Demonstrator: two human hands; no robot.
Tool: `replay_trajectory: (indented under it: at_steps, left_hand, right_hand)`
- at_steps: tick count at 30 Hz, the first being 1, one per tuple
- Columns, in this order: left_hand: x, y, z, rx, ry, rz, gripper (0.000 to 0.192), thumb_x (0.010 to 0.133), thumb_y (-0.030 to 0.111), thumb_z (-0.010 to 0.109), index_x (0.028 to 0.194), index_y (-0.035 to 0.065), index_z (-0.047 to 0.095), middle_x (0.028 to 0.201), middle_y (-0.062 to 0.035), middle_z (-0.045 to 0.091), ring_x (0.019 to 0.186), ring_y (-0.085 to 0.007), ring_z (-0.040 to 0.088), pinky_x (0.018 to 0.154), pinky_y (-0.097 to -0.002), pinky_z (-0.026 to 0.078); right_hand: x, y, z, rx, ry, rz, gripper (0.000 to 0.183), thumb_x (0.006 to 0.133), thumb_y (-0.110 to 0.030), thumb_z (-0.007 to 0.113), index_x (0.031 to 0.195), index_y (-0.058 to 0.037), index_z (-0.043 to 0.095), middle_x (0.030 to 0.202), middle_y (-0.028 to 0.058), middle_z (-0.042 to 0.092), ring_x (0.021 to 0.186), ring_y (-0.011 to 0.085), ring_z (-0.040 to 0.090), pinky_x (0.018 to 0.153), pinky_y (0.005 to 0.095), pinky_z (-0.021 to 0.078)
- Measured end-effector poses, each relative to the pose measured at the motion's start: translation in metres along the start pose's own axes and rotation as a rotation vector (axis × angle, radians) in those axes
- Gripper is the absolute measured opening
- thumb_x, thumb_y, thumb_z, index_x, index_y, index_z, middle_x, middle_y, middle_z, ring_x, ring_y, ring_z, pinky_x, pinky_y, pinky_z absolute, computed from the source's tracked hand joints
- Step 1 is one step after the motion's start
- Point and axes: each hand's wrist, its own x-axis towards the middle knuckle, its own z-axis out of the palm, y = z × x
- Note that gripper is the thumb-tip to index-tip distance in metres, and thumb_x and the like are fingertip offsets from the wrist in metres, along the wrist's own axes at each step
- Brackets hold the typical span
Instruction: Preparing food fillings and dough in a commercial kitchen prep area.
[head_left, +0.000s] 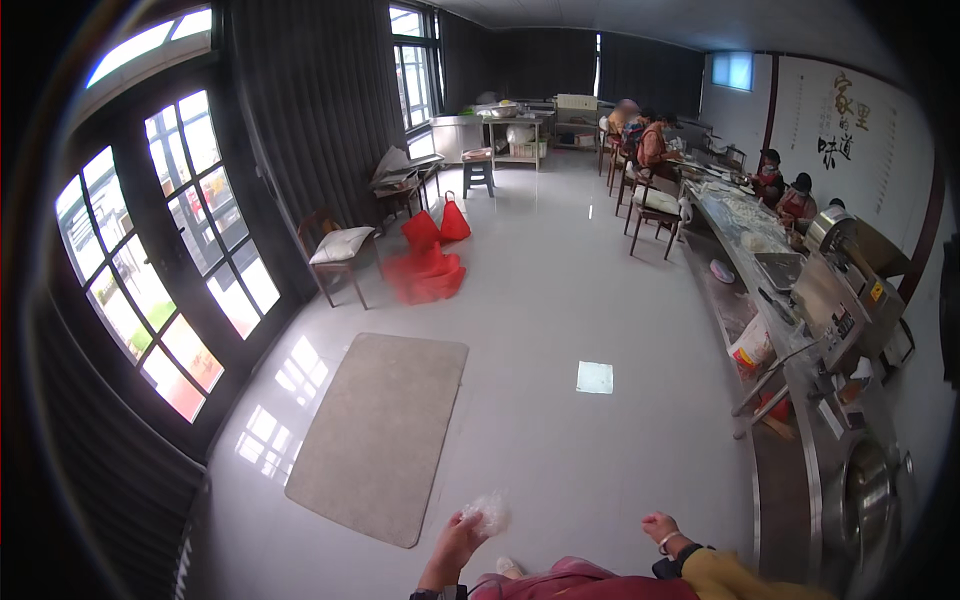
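Observation:
Crumpled clear plastic (491, 514) is in my left hand (463, 534), held between thumb and fingers at the lower middle of the view. My right hand (660, 526) hangs over the floor at the lower right, its fingers curled, with a band at the wrist; whether something small is inside it cannot be told. A red apron or garment (570, 588) covers my front, and the tip of a light shoe (508, 565) shows below it. Both hands are apart from the furniture.
A grey mat (382, 435) lies by glass doors (172, 247) at left. Red bags (431, 262) rest beyond it near a cushioned chair (341, 251). Along the right runs a long metal worktable (739, 217) with dough, trays and equipment; several people (652, 146) sit around it. A metal pot (870, 487) stands lower right.

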Motion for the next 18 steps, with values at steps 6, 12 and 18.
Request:
replay_trajectory:
  at_steps: [6,12,18]
  left_hand:
    - [0.09,0.071,0.023,0.129,-0.037,-0.063,0.034,0.082,0.015,0.053,0.11,-0.0012,0.044,0.104,-0.0105,0.054,0.097,-0.0209,0.054,0.082,-0.0316,0.045]
    - [0.198,0.103,0.058,0.225,-0.106,-0.064,0.034,0.081,0.017,0.055,0.109,0.0002,0.045,0.102,-0.0088,0.054,0.095,-0.0182,0.054,0.083,-0.0292,0.044]
    - [0.273,0.152,0.072,0.192,-0.055,-0.042,0.033,0.08,0.015,0.056,0.108,-0.0001,0.047,0.103,-0.0097,0.055,0.096,-0.0198,0.054,0.084,-0.0313,0.044]
  right_hand:
    - [-0.055,0.22,0.045,-1.009,-0.442,0.371,0.035,0.08,-0.041,0.04,0.098,-0.0197,0.061,0.098,0.0048,0.061,0.093,0.0242,0.058,0.075,0.0392,0.0468]
    - [-0.006,0.144,0.051,-0.577,-0.526,0.64,0.033,0.081,-0.04,0.041,0.097,-0.0192,0.061,0.098,0.0042,0.061,0.093,0.023,0.058,0.074,0.0387,0.0471]
    - [0.175,0.085,0.06,-0.858,-0.648,0.306,0.031,0.081,-0.038,0.042,0.095,-0.0186,0.062,0.098,0.0037,0.061,0.094,0.0218,0.058,0.073,0.0382,0.0475]
